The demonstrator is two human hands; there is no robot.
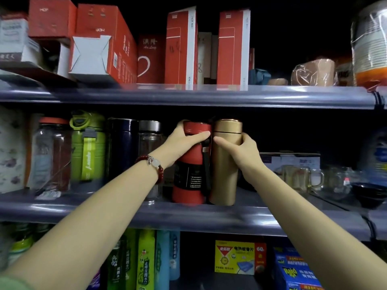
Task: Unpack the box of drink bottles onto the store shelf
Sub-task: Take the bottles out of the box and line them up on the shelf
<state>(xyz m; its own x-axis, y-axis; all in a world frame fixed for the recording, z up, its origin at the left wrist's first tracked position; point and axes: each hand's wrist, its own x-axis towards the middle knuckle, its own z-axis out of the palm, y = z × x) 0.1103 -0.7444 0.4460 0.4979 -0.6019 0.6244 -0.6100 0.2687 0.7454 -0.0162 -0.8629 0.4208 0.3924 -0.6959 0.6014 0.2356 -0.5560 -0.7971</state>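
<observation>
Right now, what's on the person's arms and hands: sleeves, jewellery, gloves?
Both forearms are bare, no gloves. The left hand has a bracelet of dark red beads with a pale, whitish charm at the wrist. A bit of green sleeve shows at the lower left corner. The right hand and its wrist carry nothing visible.

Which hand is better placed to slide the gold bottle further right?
Right hand: it already grips the gold metal bottle; the left hand holds the red bottle.

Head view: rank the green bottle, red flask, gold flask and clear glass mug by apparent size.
1-2. red flask and gold flask: alike, cannot rank.
3. green bottle, slightly shorter, farther back.
4. clear glass mug, clearly smallest.
</observation>
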